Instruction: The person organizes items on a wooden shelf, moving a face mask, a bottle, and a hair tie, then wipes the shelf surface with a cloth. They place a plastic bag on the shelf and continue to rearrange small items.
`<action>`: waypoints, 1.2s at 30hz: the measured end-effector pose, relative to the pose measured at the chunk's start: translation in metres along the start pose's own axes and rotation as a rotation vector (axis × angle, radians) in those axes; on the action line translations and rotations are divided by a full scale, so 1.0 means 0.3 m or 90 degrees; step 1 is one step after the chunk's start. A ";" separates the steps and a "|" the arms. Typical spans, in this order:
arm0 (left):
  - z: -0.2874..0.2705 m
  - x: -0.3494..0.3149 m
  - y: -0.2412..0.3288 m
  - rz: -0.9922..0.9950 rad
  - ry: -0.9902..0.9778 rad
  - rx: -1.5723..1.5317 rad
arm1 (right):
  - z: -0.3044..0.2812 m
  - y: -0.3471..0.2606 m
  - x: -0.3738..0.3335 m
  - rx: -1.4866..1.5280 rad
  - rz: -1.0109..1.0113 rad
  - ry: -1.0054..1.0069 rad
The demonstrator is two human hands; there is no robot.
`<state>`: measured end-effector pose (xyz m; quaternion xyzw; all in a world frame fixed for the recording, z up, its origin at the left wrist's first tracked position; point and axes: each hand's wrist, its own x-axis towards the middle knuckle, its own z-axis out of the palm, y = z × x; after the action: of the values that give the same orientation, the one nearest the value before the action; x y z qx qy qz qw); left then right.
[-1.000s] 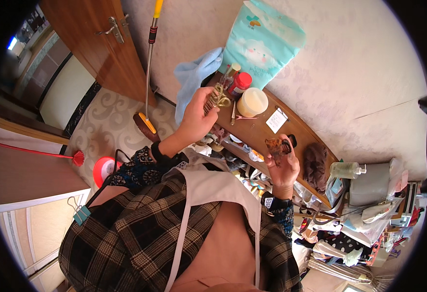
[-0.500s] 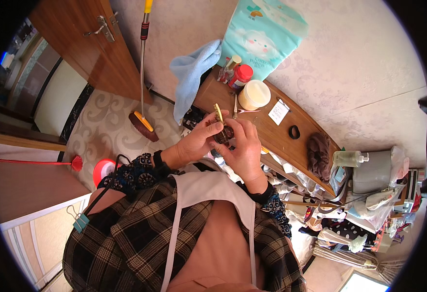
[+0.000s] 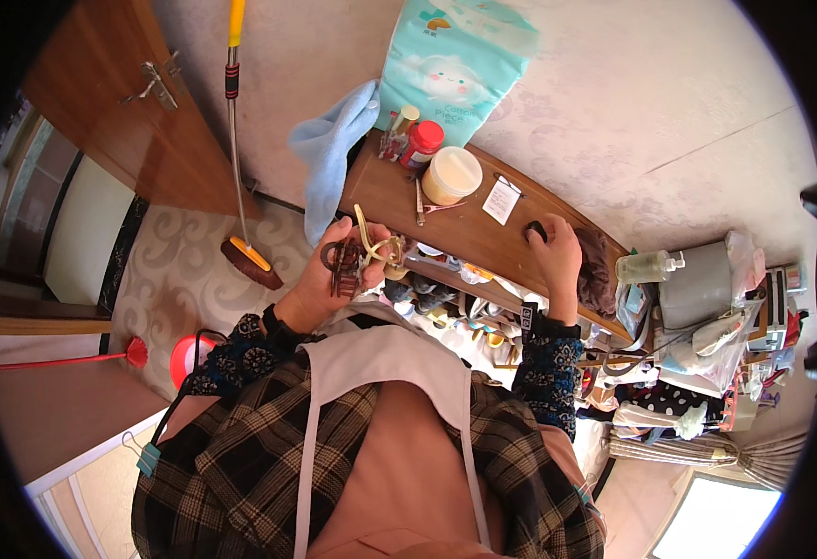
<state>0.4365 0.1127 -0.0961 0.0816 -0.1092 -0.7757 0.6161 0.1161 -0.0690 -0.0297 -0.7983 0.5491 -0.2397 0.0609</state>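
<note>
In my left hand [image 3: 318,287], held up before my chest, are a dark brown hair claw clip [image 3: 344,268] and a gold-coloured hair claw clip [image 3: 367,240], the fingers curled round them. My right hand [image 3: 558,258] reaches over the wooden shelf top [image 3: 469,226], its fingertips closed on a black hair tie [image 3: 536,228]. Beside that hand lies a dark brown bunched cloth piece [image 3: 599,279], partly covered by it. A white card [image 3: 502,200] lies to the left of the hair tie.
Along the shelf's back stand a cream tub [image 3: 452,175], a red-lidded jar [image 3: 422,143] and a turquoise pack [image 3: 455,79]. A blue towel [image 3: 329,140] hangs at its left end. A pump bottle [image 3: 649,267] stands right. A broom [image 3: 251,261] leans left.
My hands have parted: the right has left the clips and moved right to the hair tie. The left keeps the clips. The whole view has shifted slightly.
</note>
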 end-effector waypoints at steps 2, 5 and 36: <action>-0.003 0.010 -0.010 0.001 0.003 0.022 | 0.015 0.047 0.018 -0.013 0.016 -0.026; 0.009 0.028 -0.036 -0.019 0.041 0.047 | 0.075 0.046 0.108 0.074 -0.003 -0.048; -0.040 0.067 -0.031 0.021 0.110 -0.033 | 0.017 -0.027 0.219 0.145 -0.018 -0.042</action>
<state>0.4263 0.0943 -0.1100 0.1303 -0.0368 -0.7582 0.6378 0.1438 -0.1263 -0.0106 -0.8015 0.5044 -0.2753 0.1657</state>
